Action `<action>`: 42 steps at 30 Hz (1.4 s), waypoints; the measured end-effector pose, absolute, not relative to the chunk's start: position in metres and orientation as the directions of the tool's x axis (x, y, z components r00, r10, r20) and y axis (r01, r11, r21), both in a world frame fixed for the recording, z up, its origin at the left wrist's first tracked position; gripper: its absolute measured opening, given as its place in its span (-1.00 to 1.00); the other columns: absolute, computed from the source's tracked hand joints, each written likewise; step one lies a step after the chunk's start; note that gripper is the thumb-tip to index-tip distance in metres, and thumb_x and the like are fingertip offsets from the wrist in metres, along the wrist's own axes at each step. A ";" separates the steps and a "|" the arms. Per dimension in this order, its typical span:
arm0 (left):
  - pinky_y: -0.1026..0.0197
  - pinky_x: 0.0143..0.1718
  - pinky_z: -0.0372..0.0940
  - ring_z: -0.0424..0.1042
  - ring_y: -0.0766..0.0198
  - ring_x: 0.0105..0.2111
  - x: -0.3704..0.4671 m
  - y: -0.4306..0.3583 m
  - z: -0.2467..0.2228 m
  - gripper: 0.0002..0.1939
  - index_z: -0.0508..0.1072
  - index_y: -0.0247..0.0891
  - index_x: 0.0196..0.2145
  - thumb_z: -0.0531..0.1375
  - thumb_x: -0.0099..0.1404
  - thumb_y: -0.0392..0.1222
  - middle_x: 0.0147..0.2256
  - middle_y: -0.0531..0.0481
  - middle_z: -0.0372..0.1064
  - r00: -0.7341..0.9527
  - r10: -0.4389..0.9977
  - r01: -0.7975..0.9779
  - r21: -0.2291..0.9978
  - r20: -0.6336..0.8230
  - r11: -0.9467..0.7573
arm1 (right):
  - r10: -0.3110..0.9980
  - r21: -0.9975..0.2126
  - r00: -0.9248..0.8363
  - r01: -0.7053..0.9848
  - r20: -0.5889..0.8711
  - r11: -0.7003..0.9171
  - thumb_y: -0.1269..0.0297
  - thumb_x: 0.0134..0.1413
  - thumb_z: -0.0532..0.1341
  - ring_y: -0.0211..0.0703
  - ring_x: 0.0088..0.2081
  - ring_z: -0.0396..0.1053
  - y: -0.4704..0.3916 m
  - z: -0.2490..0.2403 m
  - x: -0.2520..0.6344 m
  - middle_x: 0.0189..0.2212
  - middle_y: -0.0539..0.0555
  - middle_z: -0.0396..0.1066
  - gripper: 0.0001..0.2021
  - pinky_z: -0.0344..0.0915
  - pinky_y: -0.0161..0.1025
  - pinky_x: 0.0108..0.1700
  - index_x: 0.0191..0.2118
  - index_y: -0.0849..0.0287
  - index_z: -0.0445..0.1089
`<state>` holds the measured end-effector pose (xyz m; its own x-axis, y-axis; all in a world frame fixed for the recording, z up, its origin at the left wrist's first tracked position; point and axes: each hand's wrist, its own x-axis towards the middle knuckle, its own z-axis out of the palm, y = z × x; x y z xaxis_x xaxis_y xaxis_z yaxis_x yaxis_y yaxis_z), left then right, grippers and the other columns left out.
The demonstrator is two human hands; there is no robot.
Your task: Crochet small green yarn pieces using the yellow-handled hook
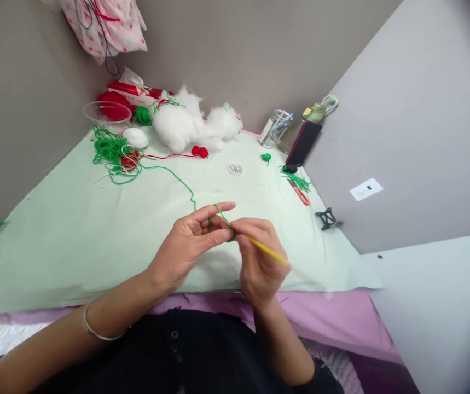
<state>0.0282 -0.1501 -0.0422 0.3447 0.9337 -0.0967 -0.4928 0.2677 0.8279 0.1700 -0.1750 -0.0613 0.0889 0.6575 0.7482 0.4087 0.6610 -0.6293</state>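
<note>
A dark phone (303,143) is stood tilted in front of a pale green bottle (315,112), and a small black stand (328,219) is placed near the table's right edge. A white plate (366,189) is fixed to the wall. At the back left, a red-and-white tissue box (136,96) is seen below a hung spotted cloth (107,30).

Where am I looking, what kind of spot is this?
Probably a home craft corner: green yarn and white stuffing sit on a cloth-covered table, while the right hand holds a yellow-handled tool.
</note>
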 end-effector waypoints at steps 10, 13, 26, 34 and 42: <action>0.20 -0.01 0.32 0.43 0.31 -0.26 0.024 -0.143 -0.044 -0.72 0.69 -0.21 -0.10 0.43 0.20 -0.22 -0.33 0.04 0.50 0.418 0.894 -0.518 0.767 -0.160 0.379 | 0.808 -0.834 0.209 0.095 0.550 0.543 0.28 0.38 0.17 -0.23 -0.40 0.44 -0.169 -0.054 0.178 -0.29 0.07 0.52 -0.82 0.44 -0.20 -0.36 -0.16 0.09 0.54; 0.18 0.00 0.31 0.46 0.26 -0.22 0.025 -0.147 -0.044 -0.66 0.67 -0.14 -0.06 0.46 0.18 -0.22 -0.31 0.05 0.50 0.387 0.916 -0.465 0.836 -0.103 0.291 | 0.851 -0.868 0.169 0.079 0.497 0.491 0.25 0.36 0.21 -0.20 -0.34 0.47 -0.168 -0.057 0.177 -0.27 0.08 0.55 -0.85 0.46 -0.19 -0.31 -0.15 0.09 0.56; 0.25 -0.11 0.23 0.34 0.30 -0.24 0.019 -0.149 -0.043 -0.72 0.69 -0.06 -0.07 0.41 0.24 -0.17 -0.32 0.06 0.38 0.401 0.913 -0.396 0.884 -0.077 0.249 | 0.911 -0.889 0.157 -0.207 0.381 0.408 0.19 0.36 0.21 -0.27 -0.48 0.45 -0.165 -0.054 0.183 -0.38 0.03 0.57 -0.82 0.45 -0.27 -0.40 -0.23 0.11 0.50; 0.25 -0.09 0.20 0.35 0.31 -0.23 0.015 -0.150 -0.045 -0.71 0.65 0.03 -0.01 0.37 0.30 -0.17 -0.30 0.09 0.39 0.348 0.938 -0.282 0.954 0.001 0.103 | 0.807 -0.817 0.133 0.123 0.576 0.563 0.35 0.42 0.12 -0.23 -0.35 0.53 -0.180 -0.051 0.185 -0.26 0.04 0.58 -0.80 0.50 -0.21 -0.28 -0.11 0.10 0.52; 0.16 0.05 0.21 0.43 0.25 -0.17 0.012 -0.148 -0.040 -0.66 0.62 -0.04 0.03 0.36 0.30 -0.20 -0.30 0.08 0.44 0.298 0.950 -0.105 0.993 0.090 -0.061 | 0.680 -0.667 0.060 0.277 0.731 0.692 0.49 0.39 0.08 -0.17 -0.27 0.53 -0.182 -0.054 0.182 -0.21 0.08 0.58 -0.72 0.51 -0.15 -0.26 -0.02 0.10 0.49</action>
<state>0.0124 -0.1479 -0.0403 0.2984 0.9502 0.0898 -0.1054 -0.0608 0.9926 0.1816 -0.1822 -0.0537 0.0597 0.6803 0.7305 0.2768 0.6919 -0.6669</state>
